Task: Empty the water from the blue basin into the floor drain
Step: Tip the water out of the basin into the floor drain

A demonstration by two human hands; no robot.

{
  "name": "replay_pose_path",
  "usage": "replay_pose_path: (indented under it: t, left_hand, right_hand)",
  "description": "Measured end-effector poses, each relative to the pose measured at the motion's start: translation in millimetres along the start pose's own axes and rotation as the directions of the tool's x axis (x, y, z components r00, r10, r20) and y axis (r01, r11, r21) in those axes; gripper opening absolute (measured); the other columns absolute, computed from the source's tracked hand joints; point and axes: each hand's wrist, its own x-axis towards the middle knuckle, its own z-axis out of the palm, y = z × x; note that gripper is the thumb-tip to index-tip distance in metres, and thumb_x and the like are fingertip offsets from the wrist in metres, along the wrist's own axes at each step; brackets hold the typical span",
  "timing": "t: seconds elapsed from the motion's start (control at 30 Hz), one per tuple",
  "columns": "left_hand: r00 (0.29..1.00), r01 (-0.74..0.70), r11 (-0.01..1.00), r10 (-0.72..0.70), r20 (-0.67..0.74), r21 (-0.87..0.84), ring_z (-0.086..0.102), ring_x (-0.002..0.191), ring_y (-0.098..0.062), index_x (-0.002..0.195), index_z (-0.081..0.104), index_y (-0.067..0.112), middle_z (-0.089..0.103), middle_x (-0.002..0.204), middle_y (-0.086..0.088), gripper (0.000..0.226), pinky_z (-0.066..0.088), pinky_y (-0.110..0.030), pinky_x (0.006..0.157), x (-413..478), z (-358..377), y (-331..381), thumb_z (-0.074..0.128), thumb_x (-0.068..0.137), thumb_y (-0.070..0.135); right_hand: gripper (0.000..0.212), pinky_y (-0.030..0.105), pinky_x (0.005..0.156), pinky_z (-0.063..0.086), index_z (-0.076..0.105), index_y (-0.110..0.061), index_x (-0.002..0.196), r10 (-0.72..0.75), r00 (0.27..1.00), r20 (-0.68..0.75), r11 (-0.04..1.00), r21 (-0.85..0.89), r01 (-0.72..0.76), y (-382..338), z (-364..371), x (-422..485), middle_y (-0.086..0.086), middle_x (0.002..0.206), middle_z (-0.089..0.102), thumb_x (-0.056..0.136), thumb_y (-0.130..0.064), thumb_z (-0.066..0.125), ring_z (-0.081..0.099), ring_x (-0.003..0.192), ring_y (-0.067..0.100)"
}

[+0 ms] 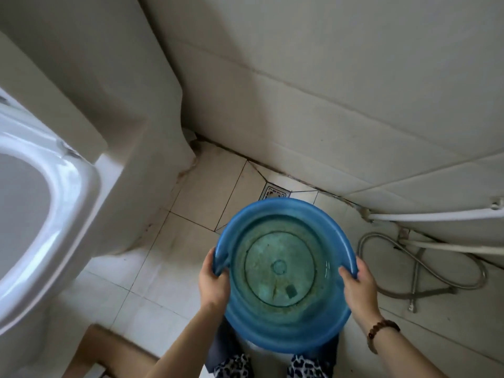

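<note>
A round blue basin (283, 208) is held above the tiled floor in the lower middle of the head view. Shallow water lies over its stained greenish bottom. My left hand (214, 282) grips the rim on the left side. My right hand (358, 285) grips the rim on the right, with a bead bracelet on that wrist. The square metal floor drain (274, 191) sits by the wall, just beyond the basin's far rim, which hides its near edge.
A white toilet (41, 214) fills the left side. White pipes (425, 215) and a coiled metal hose (425, 268) lie on the floor at right. A tiled wall (327, 91) rises behind the drain. A wooden threshold (114, 347) lies at lower left.
</note>
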Motion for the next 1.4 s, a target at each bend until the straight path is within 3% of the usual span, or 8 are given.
replay_pose_path:
  t: [0.2,0.37,0.5,0.63,0.8,1.03,1.17,1.4]
  left_hand:
    - [0.996,0.082,0.996,-0.083,0.029,0.037,0.062,0.119,-0.031,0.144,0.046,0.017,0.063,0.132,-0.008,0.062,0.050,-0.048,0.103,38,27,11,0.049,0.088,-0.011]
    - [0.990,0.120,0.986,-0.128,0.058,0.112,0.065,0.115,-0.031,0.147,0.043,0.020,0.065,0.131,-0.006,0.067,0.053,-0.044,0.100,65,46,19,0.049,0.087,-0.009]
    - [0.986,0.145,0.981,-0.154,0.065,0.131,0.066,0.110,-0.035,0.146,0.044,0.021,0.065,0.116,-0.002,0.068,0.056,-0.045,0.095,79,54,29,0.043,0.086,-0.013]
    - [0.978,0.188,0.970,-0.200,0.066,0.151,0.065,0.111,-0.037,0.149,0.038,0.022,0.063,0.126,-0.006,0.071,0.057,-0.045,0.093,86,56,35,0.041,0.088,-0.014]
    - [0.970,0.216,0.956,-0.233,0.068,0.197,0.066,0.110,-0.041,0.147,0.041,0.022,0.061,0.113,-0.003,0.067,0.058,-0.045,0.089,89,55,38,0.041,0.089,-0.013]
    - [0.966,0.237,0.944,-0.254,0.047,0.231,0.059,0.072,-0.025,0.145,0.043,0.019,0.067,0.118,-0.011,0.062,0.054,-0.032,0.062,91,51,42,0.040,0.091,-0.011]
    - [0.962,0.251,0.937,-0.269,0.043,0.244,0.060,0.081,-0.028,0.141,0.047,0.018,0.067,0.108,-0.012,0.059,0.057,-0.039,0.080,94,50,42,0.038,0.090,-0.008]
    - [0.958,0.255,0.936,-0.279,0.068,0.243,0.065,0.089,-0.034,0.143,0.045,0.018,0.067,0.112,-0.012,0.059,0.058,-0.040,0.082,95,55,50,0.038,0.090,-0.008]
  right_hand:
    - [0.023,0.038,0.075,0.051,0.059,-0.017,0.108,0.033,0.999,0.038,0.998,-0.061,-0.031,3,8,43,0.009,0.092,0.066,0.094,-0.002,0.051,0.062,0.080,0.024]
    - [0.024,0.031,0.063,0.049,0.060,-0.013,0.110,0.099,0.994,0.042,0.993,-0.067,-0.096,4,13,75,0.007,0.087,0.065,0.093,0.000,0.050,0.062,0.074,0.023]
    - [0.027,0.041,0.073,0.053,0.062,-0.012,0.111,0.097,0.993,0.060,0.990,-0.110,-0.090,-2,17,92,0.014,0.093,0.066,0.091,0.001,0.050,0.062,0.078,0.030]
    - [0.026,0.036,0.066,0.051,0.063,-0.007,0.110,0.119,0.991,0.062,0.981,-0.158,-0.108,-6,17,102,0.018,0.093,0.066,0.089,0.002,0.049,0.062,0.077,0.031]
    - [0.023,0.039,0.072,0.052,0.063,-0.005,0.106,0.151,0.986,0.073,0.971,-0.197,-0.134,-7,19,107,0.022,0.099,0.067,0.089,0.003,0.050,0.063,0.083,0.035]
    - [0.027,0.036,0.068,0.053,0.065,-0.005,0.104,0.196,0.976,0.097,0.954,-0.248,-0.167,-12,22,112,0.021,0.096,0.068,0.084,0.004,0.051,0.065,0.086,0.036]
    - [0.026,0.039,0.071,0.054,0.065,-0.005,0.101,0.210,0.972,0.101,0.944,-0.278,-0.175,-13,24,113,0.021,0.097,0.068,0.081,0.004,0.052,0.066,0.090,0.038]
    - [0.024,0.036,0.070,0.052,0.063,-0.008,0.100,0.225,0.969,0.102,0.936,-0.300,-0.185,-22,18,114,0.016,0.093,0.066,0.082,0.003,0.052,0.062,0.081,0.032]
